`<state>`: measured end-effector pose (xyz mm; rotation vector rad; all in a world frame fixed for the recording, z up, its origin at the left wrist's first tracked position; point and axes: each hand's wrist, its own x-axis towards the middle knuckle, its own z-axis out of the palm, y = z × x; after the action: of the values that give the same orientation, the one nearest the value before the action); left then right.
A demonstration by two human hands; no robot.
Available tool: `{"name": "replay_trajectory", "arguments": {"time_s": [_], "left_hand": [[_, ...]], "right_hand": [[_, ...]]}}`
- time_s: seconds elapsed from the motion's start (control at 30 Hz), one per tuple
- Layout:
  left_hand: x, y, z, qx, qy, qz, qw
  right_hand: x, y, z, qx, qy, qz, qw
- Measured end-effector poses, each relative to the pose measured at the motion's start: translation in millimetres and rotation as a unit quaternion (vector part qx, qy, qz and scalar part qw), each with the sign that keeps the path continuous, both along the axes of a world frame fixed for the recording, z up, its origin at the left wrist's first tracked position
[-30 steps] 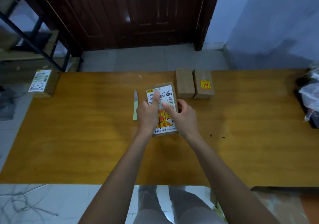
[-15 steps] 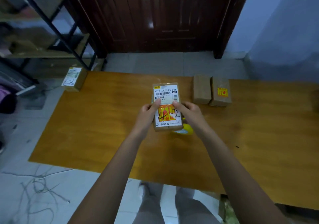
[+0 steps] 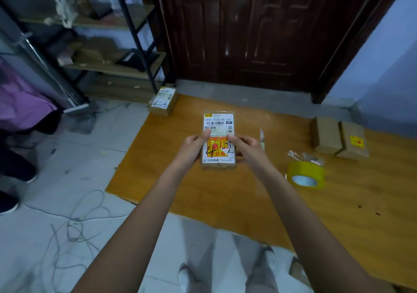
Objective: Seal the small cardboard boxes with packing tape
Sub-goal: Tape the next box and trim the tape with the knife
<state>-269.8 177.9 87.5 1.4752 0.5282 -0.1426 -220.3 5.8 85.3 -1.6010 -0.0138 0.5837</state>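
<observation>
box (image 3: pixel 218 143) lifted leftward, between both hands' grip

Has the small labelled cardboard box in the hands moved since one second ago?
Yes. The labelled cardboard box has shifted left, away from the two plain cardboard boxes it was beside, toward the table's left end.

Head cam, single view: looks fwd and down over table's (image 3: pixel 225 193) near-left corner, close to arms, door (image 3: pixel 259 33) beyond.
</observation>
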Motion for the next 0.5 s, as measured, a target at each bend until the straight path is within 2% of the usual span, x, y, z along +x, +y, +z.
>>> {"name": "replay_trajectory", "arguments": {"time_s": [0.27, 0.5], "left_hand": [[-36, 122, -14, -0.001, -0.002, 0.01, 1.0], [-11, 178, -32, -0.005, 0.012, 0.003, 1.0]], "right_hand": [[-34, 122, -4, -0.01, 0.016, 0.023, 1.0], [-11, 178, -18, 0.007, 0.038, 0.023, 0.999]]}}
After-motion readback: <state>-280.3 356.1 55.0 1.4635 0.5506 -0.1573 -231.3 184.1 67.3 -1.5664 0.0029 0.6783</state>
